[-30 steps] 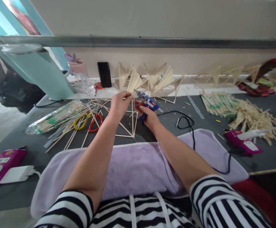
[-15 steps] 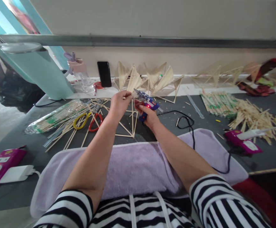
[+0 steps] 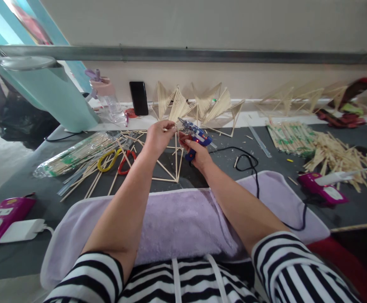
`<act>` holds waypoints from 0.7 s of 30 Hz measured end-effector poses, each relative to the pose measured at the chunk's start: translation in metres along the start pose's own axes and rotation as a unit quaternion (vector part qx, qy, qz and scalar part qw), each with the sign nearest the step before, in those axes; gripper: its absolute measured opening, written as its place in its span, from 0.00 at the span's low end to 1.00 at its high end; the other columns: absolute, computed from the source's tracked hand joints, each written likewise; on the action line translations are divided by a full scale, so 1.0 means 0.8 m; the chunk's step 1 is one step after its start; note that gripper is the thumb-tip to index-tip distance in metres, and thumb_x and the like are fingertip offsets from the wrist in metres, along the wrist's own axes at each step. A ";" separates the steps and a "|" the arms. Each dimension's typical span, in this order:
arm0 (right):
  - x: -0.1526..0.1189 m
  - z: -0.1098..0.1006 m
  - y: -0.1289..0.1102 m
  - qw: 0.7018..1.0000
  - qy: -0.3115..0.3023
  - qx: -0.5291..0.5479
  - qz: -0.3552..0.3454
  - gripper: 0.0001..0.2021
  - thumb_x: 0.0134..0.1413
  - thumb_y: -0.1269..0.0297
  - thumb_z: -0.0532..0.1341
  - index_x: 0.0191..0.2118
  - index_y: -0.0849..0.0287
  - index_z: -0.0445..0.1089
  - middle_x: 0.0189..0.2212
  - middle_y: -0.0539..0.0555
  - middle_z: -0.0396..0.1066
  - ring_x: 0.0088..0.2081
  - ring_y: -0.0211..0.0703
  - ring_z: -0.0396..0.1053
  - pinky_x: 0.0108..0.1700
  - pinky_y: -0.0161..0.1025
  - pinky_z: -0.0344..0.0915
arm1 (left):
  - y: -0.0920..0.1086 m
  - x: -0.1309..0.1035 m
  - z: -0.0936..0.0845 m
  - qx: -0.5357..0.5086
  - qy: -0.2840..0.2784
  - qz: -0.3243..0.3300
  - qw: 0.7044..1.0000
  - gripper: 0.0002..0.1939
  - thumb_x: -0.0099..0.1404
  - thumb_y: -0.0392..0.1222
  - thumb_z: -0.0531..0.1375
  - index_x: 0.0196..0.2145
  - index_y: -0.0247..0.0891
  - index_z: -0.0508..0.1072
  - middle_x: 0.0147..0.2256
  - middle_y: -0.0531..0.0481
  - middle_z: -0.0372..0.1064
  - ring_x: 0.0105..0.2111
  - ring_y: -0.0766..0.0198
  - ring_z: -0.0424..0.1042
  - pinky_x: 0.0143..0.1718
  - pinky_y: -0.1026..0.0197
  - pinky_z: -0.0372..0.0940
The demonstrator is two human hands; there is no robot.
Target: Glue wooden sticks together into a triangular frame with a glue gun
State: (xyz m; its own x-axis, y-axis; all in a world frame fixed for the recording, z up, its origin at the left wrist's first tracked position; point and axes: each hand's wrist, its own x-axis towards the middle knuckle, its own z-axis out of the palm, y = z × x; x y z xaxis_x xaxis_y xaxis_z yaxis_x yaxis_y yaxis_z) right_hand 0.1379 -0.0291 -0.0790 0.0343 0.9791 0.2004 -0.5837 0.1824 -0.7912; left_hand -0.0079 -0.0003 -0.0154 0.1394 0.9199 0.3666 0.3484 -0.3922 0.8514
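A blue hot glue gun (image 3: 199, 136) with a small red light is gripped in my right hand (image 3: 199, 153), its nozzle pointing up and left. My left hand (image 3: 160, 136) is closed at the top of a frame of thin wooden sticks (image 3: 177, 164), fingertips pinched near the nozzle. What exactly lies between those fingertips is too small to make out, though the frame's upper corner is right there. The frame stands on the dark table, partly hidden behind my left hand and forearm.
Scissors with yellow and red handles (image 3: 127, 163) lie among loose sticks at left, beside a bagged bundle (image 3: 76, 153). Finished stick structures (image 3: 199, 103) and a phone (image 3: 138, 98) stand by the wall. The gun's black cord (image 3: 256, 168) runs right, near a stick pile (image 3: 338, 155).
Almost nothing differs. My left hand and forearm have shifted very slightly left; the glue gun stays at the frame's top.
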 end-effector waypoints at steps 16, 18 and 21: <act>0.001 -0.001 0.000 1.000 -0.011 -0.005 -0.013 0.09 0.37 0.64 0.70 0.31 0.54 0.76 0.38 0.49 0.79 0.50 0.47 0.73 0.55 0.42 0.69 | -0.020 0.008 0.007 0.069 0.030 0.066 0.995 0.11 0.58 0.40 0.61 0.39 0.37 0.79 0.34 0.49 0.75 0.37 0.61 0.73 0.42 0.60 0.68; 0.001 -0.001 0.000 1.000 -0.011 -0.009 -0.010 0.10 0.37 0.63 0.70 0.31 0.54 0.76 0.39 0.49 0.79 0.50 0.47 0.73 0.55 0.42 0.69 | -0.020 0.008 0.007 0.073 0.030 0.067 0.995 0.12 0.58 0.40 0.61 0.39 0.36 0.79 0.34 0.49 0.75 0.38 0.60 0.73 0.42 0.59 0.68; 0.001 -0.002 0.000 1.000 -0.009 -0.014 -0.006 0.09 0.37 0.62 0.70 0.30 0.55 0.76 0.39 0.50 0.79 0.51 0.48 0.73 0.55 0.42 0.69 | -0.018 0.007 0.006 0.080 0.026 0.061 0.995 0.13 0.58 0.40 0.61 0.40 0.36 0.79 0.35 0.48 0.76 0.39 0.59 0.73 0.43 0.59 0.68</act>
State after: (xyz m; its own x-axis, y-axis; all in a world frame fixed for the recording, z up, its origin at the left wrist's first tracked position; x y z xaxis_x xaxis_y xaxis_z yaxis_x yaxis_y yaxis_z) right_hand 0.1390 -0.0283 -0.0797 0.0261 0.9748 0.2214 -0.5607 0.1976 -0.8041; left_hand -0.0080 0.0106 -0.0274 0.1431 0.8620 0.4863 0.4749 -0.4909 0.7304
